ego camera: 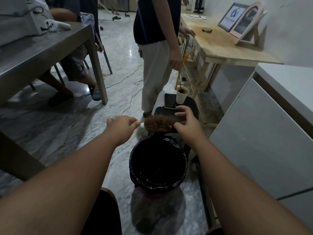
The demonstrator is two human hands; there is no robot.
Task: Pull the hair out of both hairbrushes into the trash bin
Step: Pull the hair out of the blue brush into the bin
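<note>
**Hairbrush held over the bin, hair still matted in the bristles**

Hairbrush (158, 125) work here happens above the trash bin (158, 162), which sits nearest on the marble floor, lined with a black bag and open-mouthed, directly below the hands. Both forearms reach forward over it.

The left hand (121, 127) is closed, thumb and fingers pinching the pale handle end so that the brush lies level, bristle side toward the camera. The right hand (185, 122) arches over the far end of the brush head, fingers curled and spread, tips at the reddish-brown hair (156, 119); whether they already pinch a tuft is hard to tell in the dim light.

The brush looks light and stiff, easy to steady by its handle. The hair is a soft, springy mat, likely to lift off in one sheet if taken at an edge and peeled, and light enough to drift wide of the bin.

Just beyond the hands stands a black stool (191, 106) carrying a phone (169, 101) and a paper cup (181, 95). Farther off a person stands beside a plywood table (220, 46). A second brush is not clearly visible.
</note>
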